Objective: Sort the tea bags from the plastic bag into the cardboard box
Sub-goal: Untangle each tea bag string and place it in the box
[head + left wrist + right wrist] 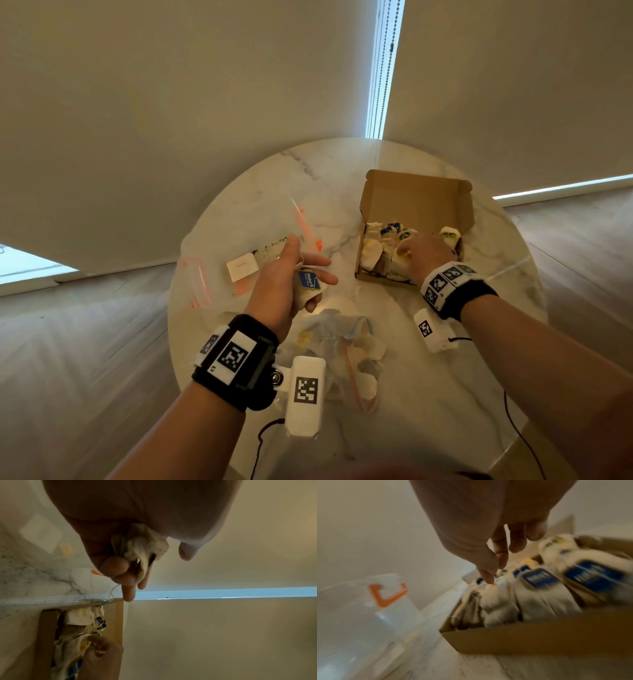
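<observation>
My left hand [313, 291] hovers over the middle of the table, its lower fingers curled round a tea bag [308, 283] with a blue tag, thumb and forefinger stretched out. The left wrist view shows that crumpled white tea bag [144, 545] gripped in my left hand [130, 574]. To the right lies the open cardboard box [414, 198], holding several tea bags [373, 253]. My right hand [406, 251] reaches down into it. In the blurred right wrist view, the right hand [494, 574] pinches the top of a tea bag [498, 605] standing in the box [530, 638].
A crumpled clear plastic bag [342, 329] with tea bags in it lies near me on the round marble table [308, 164]. A clear zip bag with an orange seal [303, 222], a white sachet [241, 267] and another zip bag [198, 284] lie left of my hands.
</observation>
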`<action>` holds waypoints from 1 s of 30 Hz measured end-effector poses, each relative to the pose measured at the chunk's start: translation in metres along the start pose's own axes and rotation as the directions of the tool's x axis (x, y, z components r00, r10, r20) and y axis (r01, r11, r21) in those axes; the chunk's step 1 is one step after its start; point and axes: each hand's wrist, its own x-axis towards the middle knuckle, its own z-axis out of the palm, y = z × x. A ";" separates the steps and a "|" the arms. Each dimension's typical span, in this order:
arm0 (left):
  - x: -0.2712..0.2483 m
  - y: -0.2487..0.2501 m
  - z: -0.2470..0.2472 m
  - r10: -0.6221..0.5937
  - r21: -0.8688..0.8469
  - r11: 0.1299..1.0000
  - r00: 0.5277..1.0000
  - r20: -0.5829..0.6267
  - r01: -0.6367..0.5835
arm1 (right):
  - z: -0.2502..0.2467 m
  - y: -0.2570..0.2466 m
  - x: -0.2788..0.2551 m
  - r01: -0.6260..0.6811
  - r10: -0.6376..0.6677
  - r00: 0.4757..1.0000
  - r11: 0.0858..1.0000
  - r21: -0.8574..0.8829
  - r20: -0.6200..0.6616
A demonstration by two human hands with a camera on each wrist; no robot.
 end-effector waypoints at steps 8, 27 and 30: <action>-0.011 0.002 0.001 -0.096 -0.251 0.964 0.995 -0.020 0.088 | -0.060 -0.081 -0.089 0.603 -0.404 0.764 0.724 0.335 -0.504; -0.040 -0.016 0.003 0.131 -0.138 0.981 0.991 -0.036 -0.134 | -0.062 -0.105 -0.125 0.323 -0.239 0.946 0.670 0.668 -0.218; -0.042 -0.013 0.002 0.093 -0.264 0.961 0.996 0.011 -0.087 | -0.066 -0.102 -0.129 0.297 -0.207 0.955 0.634 0.714 -0.213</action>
